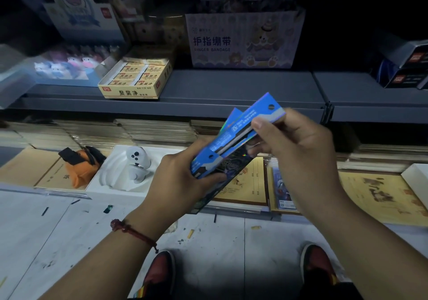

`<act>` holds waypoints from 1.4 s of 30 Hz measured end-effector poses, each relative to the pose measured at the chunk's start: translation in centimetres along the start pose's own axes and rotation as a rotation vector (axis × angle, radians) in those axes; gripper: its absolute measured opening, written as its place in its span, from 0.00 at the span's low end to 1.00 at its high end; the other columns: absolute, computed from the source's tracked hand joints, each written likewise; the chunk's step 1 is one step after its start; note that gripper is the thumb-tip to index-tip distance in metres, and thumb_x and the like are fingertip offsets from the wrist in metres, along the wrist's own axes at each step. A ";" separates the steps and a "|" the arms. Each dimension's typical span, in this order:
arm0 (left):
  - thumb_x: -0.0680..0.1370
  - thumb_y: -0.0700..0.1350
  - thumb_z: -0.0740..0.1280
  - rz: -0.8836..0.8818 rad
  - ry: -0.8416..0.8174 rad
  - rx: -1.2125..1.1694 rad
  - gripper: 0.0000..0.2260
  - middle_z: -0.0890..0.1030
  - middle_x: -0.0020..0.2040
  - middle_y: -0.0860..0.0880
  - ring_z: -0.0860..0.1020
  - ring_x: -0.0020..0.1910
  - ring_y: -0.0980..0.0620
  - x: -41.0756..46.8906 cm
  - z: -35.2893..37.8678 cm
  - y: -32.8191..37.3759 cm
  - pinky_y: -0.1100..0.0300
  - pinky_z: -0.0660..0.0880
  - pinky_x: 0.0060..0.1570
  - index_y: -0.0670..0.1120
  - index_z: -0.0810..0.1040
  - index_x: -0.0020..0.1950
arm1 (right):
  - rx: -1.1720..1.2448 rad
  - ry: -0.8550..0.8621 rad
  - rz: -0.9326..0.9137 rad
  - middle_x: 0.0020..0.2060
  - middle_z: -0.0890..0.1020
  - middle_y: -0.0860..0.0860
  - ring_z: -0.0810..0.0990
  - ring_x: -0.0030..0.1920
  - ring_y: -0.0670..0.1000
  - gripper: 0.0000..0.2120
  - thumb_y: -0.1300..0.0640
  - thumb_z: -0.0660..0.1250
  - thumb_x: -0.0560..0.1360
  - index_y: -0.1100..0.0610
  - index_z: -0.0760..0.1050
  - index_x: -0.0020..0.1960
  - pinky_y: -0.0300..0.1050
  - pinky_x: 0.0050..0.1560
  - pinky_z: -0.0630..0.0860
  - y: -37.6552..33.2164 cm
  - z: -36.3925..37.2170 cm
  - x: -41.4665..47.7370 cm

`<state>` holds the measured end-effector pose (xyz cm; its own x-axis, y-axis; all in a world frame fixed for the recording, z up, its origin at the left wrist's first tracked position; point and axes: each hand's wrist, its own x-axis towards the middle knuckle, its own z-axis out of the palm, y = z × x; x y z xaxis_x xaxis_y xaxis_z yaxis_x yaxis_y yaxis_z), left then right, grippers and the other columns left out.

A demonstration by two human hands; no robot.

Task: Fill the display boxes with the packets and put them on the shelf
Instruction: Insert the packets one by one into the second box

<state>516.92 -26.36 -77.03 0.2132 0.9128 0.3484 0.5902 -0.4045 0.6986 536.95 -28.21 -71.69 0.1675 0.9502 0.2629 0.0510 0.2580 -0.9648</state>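
I hold a small stack of long blue packets (234, 135) in front of the grey shelf (231, 84). My left hand (178, 179) grips the stack's lower end from below, together with a dark printed card or box under it (215, 188). My right hand (294, 142) pinches the upper end of the top packet, which is fanned away from the others. An open yellow display box (136, 79) full of small packs sits on the shelf's left part. A pale "Finger Bandage" display box (243, 40) stands at the shelf's back.
Stacks of tan notebooks (245, 184) fill the lower ledge. A white tray with a white figure (136, 163) and an orange toy (78, 163) lie there at left. Dark boxes (407, 68) sit at the shelf's right. My red shoes (159, 274) stand on a littered floor.
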 end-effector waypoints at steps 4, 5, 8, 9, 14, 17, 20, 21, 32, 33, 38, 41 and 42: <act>0.68 0.49 0.81 0.018 0.006 -0.007 0.28 0.82 0.49 0.67 0.82 0.46 0.63 -0.1 0.0 0.2 0.58 0.81 0.46 0.65 0.73 0.62 | -0.011 -0.058 0.083 0.43 0.87 0.54 0.87 0.41 0.54 0.05 0.57 0.72 0.78 0.58 0.81 0.52 0.52 0.41 0.85 -0.3 0.3 -0.2; 0.69 0.49 0.81 0.025 0.004 -0.014 0.29 0.83 0.50 0.66 0.83 0.47 0.63 -0.1 0.1 0.3 0.58 0.82 0.46 0.65 0.73 0.63 | -0.040 -0.077 0.108 0.42 0.87 0.52 0.87 0.41 0.53 0.07 0.56 0.74 0.76 0.58 0.81 0.51 0.51 0.40 0.85 -0.3 0.4 -0.2; 0.69 0.49 0.81 0.045 -0.001 -0.019 0.30 0.83 0.50 0.67 0.83 0.48 0.63 -0.2 0.3 0.7 0.57 0.82 0.47 0.65 0.72 0.65 | -0.112 -0.081 0.154 0.39 0.88 0.50 0.87 0.37 0.53 0.06 0.55 0.77 0.73 0.58 0.84 0.46 0.57 0.43 0.85 0.0 0.8 -0.4; 0.69 0.49 0.81 0.042 -0.002 -0.021 0.30 0.83 0.49 0.67 0.83 0.48 0.63 -0.2 0.3 0.8 0.57 0.82 0.47 0.66 0.72 0.64 | -0.110 -0.067 0.147 0.38 0.88 0.50 0.86 0.36 0.54 0.05 0.56 0.77 0.73 0.58 0.84 0.45 0.58 0.44 0.85 0.1 1.0 -0.5; 0.66 0.47 0.83 -0.007 0.044 -0.074 0.29 0.81 0.46 0.73 0.81 0.45 0.68 0.1 0.0 1.1 0.71 0.77 0.47 0.72 0.74 0.56 | 0.003 0.072 0.125 0.38 0.87 0.54 0.85 0.35 0.57 0.06 0.58 0.76 0.74 0.53 0.82 0.39 0.53 0.40 0.83 -0.4 0.3 -0.1; 0.66 0.46 0.83 -0.033 0.051 -0.091 0.30 0.80 0.45 0.74 0.81 0.44 0.70 0.2 -0.1 1.4 0.75 0.74 0.46 0.71 0.72 0.57 | 0.023 0.011 0.080 0.38 0.86 0.56 0.83 0.32 0.58 0.08 0.59 0.72 0.78 0.48 0.83 0.43 0.50 0.31 0.79 -0.6 0.3 -0.1; 0.66 0.44 0.83 -0.094 0.054 -0.128 0.27 0.81 0.42 0.72 0.80 0.40 0.69 0.3 -0.3 1.5 0.74 0.74 0.41 0.68 0.74 0.53 | 0.141 0.031 0.057 0.34 0.84 0.58 0.82 0.29 0.56 0.07 0.61 0.68 0.81 0.53 0.84 0.52 0.45 0.27 0.77 -0.7 0.1 0.1; 0.66 0.44 0.82 -0.122 0.061 -0.137 0.26 0.81 0.41 0.71 0.80 0.40 0.69 0.3 -0.4 1.4 0.74 0.74 0.40 0.68 0.75 0.51 | 0.184 0.073 0.055 0.32 0.83 0.58 0.82 0.28 0.56 0.07 0.61 0.67 0.82 0.55 0.84 0.54 0.44 0.27 0.77 -0.7 -0.1 0.3; 0.67 0.36 0.80 -0.312 0.091 -0.406 0.19 0.85 0.35 0.55 0.78 0.24 0.58 0.5 -1.1 2.4 0.65 0.74 0.24 0.54 0.79 0.50 | 0.324 0.306 0.142 0.41 0.84 0.51 0.77 0.37 0.46 0.11 0.62 0.72 0.75 0.51 0.79 0.56 0.39 0.35 0.72 -0.3 -2.0 1.8; 0.67 0.36 0.80 -0.318 0.086 -0.420 0.19 0.84 0.34 0.55 0.78 0.23 0.58 0.5 -1.2 2.5 0.65 0.74 0.23 0.53 0.78 0.49 | 0.300 0.302 0.142 0.47 0.85 0.53 0.77 0.38 0.46 0.09 0.60 0.70 0.73 0.51 0.83 0.51 0.39 0.35 0.71 -0.4 -2.0 1.8; 0.67 0.35 0.79 -0.323 0.075 -0.427 0.18 0.84 0.32 0.56 0.78 0.24 0.60 0.5 -1.3 2.8 0.66 0.75 0.24 0.51 0.79 0.50 | 0.278 0.286 0.120 0.46 0.87 0.41 0.76 0.37 0.45 0.09 0.64 0.67 0.78 0.60 0.84 0.55 0.40 0.36 0.70 -0.5 -2.6 2.1; 0.66 0.34 0.79 -0.333 0.077 -0.426 0.17 0.85 0.33 0.56 0.80 0.25 0.59 0.5 -1.5 2.9 0.66 0.75 0.24 0.50 0.80 0.48 | 0.349 0.318 0.099 0.48 0.87 0.41 0.75 0.36 0.47 0.09 0.63 0.66 0.81 0.64 0.80 0.58 0.41 0.37 0.73 -0.8 -2.9 2.4; 0.66 0.34 0.79 -0.334 0.078 -0.429 0.17 0.85 0.33 0.56 0.80 0.25 0.59 0.5 -1.6 2.9 0.65 0.76 0.24 0.49 0.80 0.48 | 0.375 0.323 0.085 0.45 0.87 0.41 0.75 0.35 0.47 0.08 0.61 0.65 0.82 0.63 0.80 0.58 0.42 0.37 0.73 -1.0 -3.0 2.4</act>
<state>517.53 -27.19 -73.86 0.0006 0.9952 0.0978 0.2415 -0.0950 0.9657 540.21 -26.74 -70.08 0.4546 0.8834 0.1142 -0.3231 0.2830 -0.9030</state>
